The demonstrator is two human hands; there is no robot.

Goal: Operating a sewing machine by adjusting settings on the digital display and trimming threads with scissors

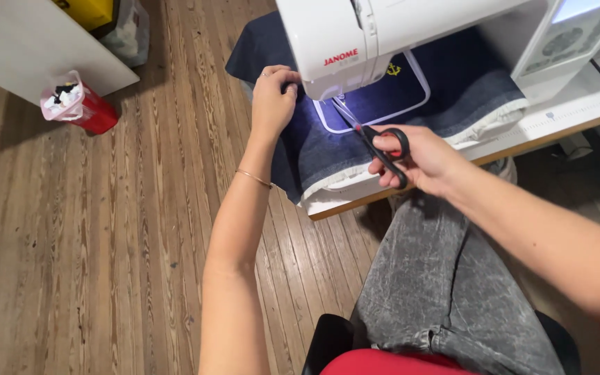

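Bare arms, thin bracelet (254, 178) (left wrist), grey washed jeans (446, 292).

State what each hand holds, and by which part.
The right hand holds scissors by the black handle loops. The left hand touches the white sewing machine; whether it grips anything cannot be told.

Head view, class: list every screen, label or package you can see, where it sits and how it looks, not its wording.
Screen: top right on the white sewing machine, pale blue rectangle.
Red label: machine front, above the left hand.
Red container: floor, left, plastic-wrapped top.
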